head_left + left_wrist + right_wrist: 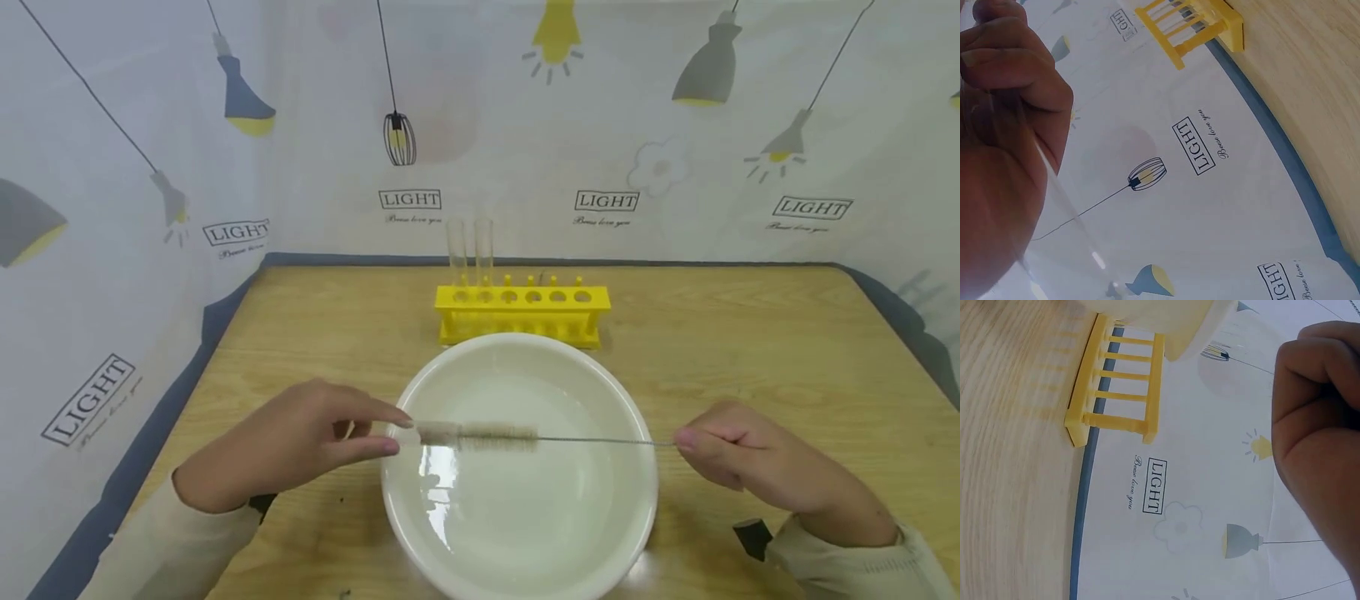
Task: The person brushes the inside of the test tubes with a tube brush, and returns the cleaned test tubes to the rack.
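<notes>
In the head view, a clear test tube lies level over a white basin with water in it. My left hand pinches the tube between thumb and fingers above the basin's left rim. A pale bristle brush sits partly inside the tube, its remaining bristles outside. Past the right rim, my right hand grips the end of the brush's thin twisted wire handle. The left wrist view has the see-through tube running down from the left hand. Curled fingers show on the right hand.
Right behind the basin stands a yellow test tube rack. Two clear test tubes stand upright in its left holes. Wood-grain tabletop lies around the basin, bounded by a lamp-patterned cloth at back and sides.
</notes>
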### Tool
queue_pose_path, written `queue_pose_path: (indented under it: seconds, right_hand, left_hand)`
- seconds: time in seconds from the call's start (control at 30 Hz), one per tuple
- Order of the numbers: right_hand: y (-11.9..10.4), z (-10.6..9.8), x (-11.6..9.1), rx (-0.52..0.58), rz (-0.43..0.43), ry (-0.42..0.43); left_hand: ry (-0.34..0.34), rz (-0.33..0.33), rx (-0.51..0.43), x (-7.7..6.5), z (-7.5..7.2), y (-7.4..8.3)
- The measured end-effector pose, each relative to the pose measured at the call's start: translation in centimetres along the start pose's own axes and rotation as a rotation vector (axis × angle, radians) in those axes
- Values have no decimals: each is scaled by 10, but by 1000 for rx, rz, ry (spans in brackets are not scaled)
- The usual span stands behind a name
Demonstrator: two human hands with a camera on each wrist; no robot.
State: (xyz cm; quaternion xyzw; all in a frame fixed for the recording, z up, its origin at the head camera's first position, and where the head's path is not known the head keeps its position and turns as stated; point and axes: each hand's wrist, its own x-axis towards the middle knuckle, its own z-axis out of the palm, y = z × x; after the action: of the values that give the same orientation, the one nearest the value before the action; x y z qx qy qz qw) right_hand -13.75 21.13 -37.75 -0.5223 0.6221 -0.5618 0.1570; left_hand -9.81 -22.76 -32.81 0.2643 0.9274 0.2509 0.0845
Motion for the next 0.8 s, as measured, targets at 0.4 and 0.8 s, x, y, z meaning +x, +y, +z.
queue_pose_path:
  seconds: [0.4,0.8]
  right_hand:
    - [6,-5,-7,17,68,8]
    - [16,-8,-8,29,132,55]
  left_hand:
    - [6,-64,41,-4,-1,-13]
    - [172,-47,-28,4,-10,-27]
